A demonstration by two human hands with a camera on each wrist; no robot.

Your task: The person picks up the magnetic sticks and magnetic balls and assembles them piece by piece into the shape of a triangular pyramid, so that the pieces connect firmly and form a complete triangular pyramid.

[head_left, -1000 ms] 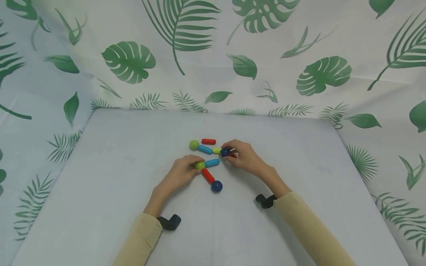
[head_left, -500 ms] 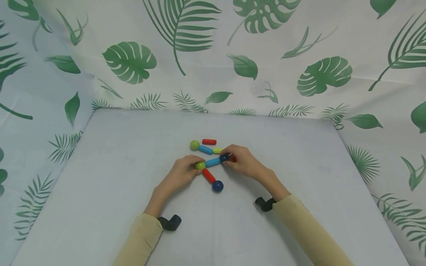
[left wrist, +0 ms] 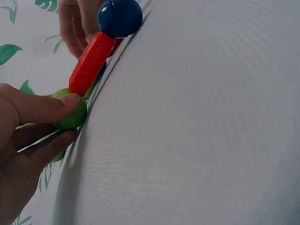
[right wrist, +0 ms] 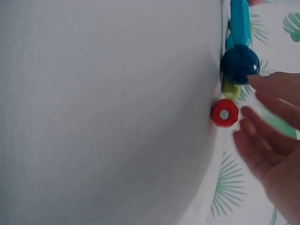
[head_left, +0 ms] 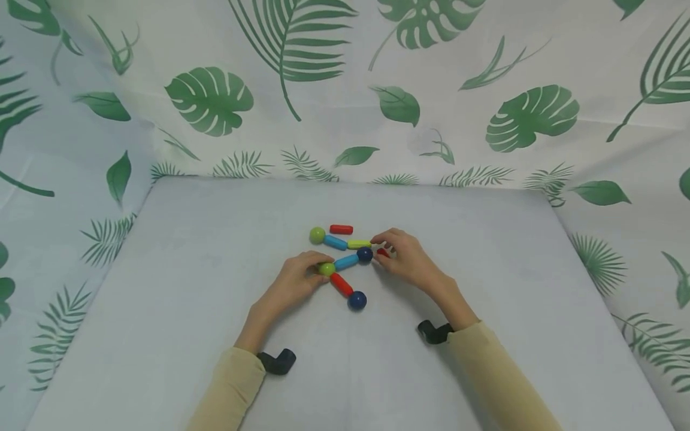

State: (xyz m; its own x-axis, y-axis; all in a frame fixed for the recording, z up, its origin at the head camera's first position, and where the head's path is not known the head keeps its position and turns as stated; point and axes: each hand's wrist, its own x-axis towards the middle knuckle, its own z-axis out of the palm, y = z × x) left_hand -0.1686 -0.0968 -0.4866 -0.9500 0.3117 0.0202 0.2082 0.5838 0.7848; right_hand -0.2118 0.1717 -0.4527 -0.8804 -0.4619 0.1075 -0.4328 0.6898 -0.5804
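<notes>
One green ball [head_left: 327,269] — pinched in left hand [head_left: 294,278] | one navy ball [head_left: 365,255] — beside right hand [head_left: 408,258], loosely spread

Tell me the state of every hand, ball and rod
Left hand: pinching
Near green ball: pinched
Near red rod: joined both ends
Near navy ball: joined
Near blue rod: joined both ends
Far navy ball: joined
Right hand: holding nothing
Far green ball: joined
Far blue rod: joined both ends
Yellow-green rod: joined left end
Far red rod: loose
Right red rod: partly hidden
</notes>
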